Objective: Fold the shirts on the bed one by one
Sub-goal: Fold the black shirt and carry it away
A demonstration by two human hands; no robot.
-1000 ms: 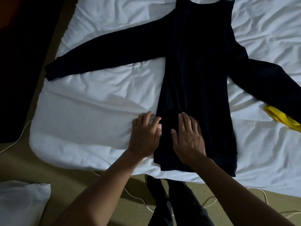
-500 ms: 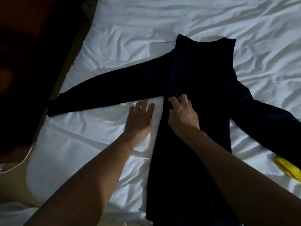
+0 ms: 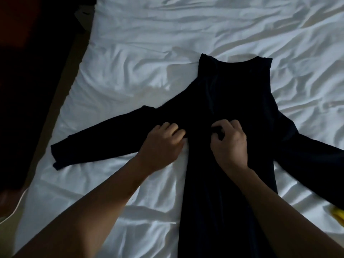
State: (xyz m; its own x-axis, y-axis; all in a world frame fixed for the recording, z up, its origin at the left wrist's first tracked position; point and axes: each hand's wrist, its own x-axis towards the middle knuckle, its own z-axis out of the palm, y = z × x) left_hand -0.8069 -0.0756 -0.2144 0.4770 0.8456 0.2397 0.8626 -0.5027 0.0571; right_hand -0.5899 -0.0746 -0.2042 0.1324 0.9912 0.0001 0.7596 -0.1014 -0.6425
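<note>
A dark long-sleeved shirt (image 3: 236, 101) lies flat on the white bed sheet (image 3: 149, 53), its body folded narrow and both sleeves spread out to the sides. My left hand (image 3: 162, 144) rests at the base of the left sleeve (image 3: 104, 138), fingers curled onto the cloth near the armpit. My right hand (image 3: 230, 142) sits on the shirt's body at chest height, with thumb and fingers pinching a small fold of the fabric. The right sleeve (image 3: 312, 161) runs off toward the right edge.
A yellow garment (image 3: 337, 216) peeks in at the lower right edge of the bed. The bed's left edge borders a tan floor strip (image 3: 61, 86) and dark furniture (image 3: 22, 90). A white cable (image 3: 16, 207) lies on the floor at lower left.
Both hands moved up the shirt from the hem to chest height. The left hand went from flat on the sheet to the sleeve's base; the right hand now pinches the fabric.
</note>
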